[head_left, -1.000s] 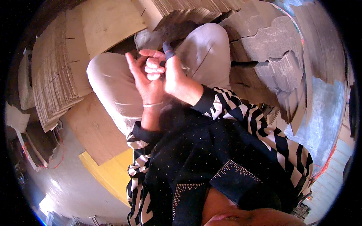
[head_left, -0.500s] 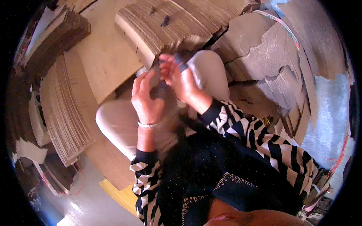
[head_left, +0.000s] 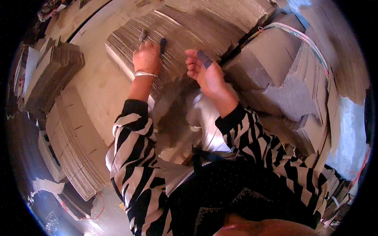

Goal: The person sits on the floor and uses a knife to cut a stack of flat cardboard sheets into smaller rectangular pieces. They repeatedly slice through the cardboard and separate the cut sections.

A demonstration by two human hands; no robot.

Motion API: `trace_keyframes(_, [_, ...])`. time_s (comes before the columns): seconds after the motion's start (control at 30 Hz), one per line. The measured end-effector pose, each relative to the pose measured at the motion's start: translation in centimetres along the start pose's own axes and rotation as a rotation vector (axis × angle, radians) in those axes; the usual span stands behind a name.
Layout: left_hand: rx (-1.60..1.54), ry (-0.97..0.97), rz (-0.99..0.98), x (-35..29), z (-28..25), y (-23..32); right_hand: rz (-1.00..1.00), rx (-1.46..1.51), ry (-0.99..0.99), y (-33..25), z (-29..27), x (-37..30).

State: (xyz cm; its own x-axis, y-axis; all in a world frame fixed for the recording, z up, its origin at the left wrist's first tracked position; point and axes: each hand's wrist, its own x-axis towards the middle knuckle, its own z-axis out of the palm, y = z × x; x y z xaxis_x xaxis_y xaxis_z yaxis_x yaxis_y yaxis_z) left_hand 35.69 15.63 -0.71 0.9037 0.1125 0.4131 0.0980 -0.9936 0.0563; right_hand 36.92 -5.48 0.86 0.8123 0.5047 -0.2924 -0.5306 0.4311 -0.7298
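Note:
My left hand (head_left: 147,59), with a white bracelet at its wrist, is over the top of a large cardboard stack (head_left: 197,29). Its fingers are bent and close together, and their tips are hidden. A small grey finger sleeve (head_left: 143,34) lies just beyond these fingers. Beside them, on the right, is a darker finger sleeve (head_left: 163,44). My right hand (head_left: 206,72) hovers over the stack's near edge, fingers loosely curled and apart, holding nothing. A dark grey sleeve (head_left: 204,59) covers one of its digits.
Torn-edged cardboard bundles (head_left: 271,67) are piled on the right, with a pale plastic strap (head_left: 291,28) across them. More cardboard stacks stand at far left (head_left: 53,74) and lower left (head_left: 76,145). A flat board (head_left: 96,84) lies between these and the large stack.
Both hands have moved apart from near each other above my lap. My left hand has reached forward onto the stack beside the finger sleeves; my right hand has moved forward and right.

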Motion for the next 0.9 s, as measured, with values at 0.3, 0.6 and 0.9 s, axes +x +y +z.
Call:
trace_keyframes(0.3, [-1.18,-0.156,-0.53,-7.2,-7.2,-1.3,-0.11,-0.373,-0.217,1.1,1.8,-1.5])
trace_keyframes(0.6, [-1.843,-0.104,-1.058,-25.7,-15.9,6.9,0.062,-0.475,-0.68,6.1,6.3,-10.3])
trace_keyframes(0.9, [-1.049,0.096,-0.63,-31.8,-18.9,11.3,-0.074,-0.794,-0.885,6.1,8.1,-15.9])
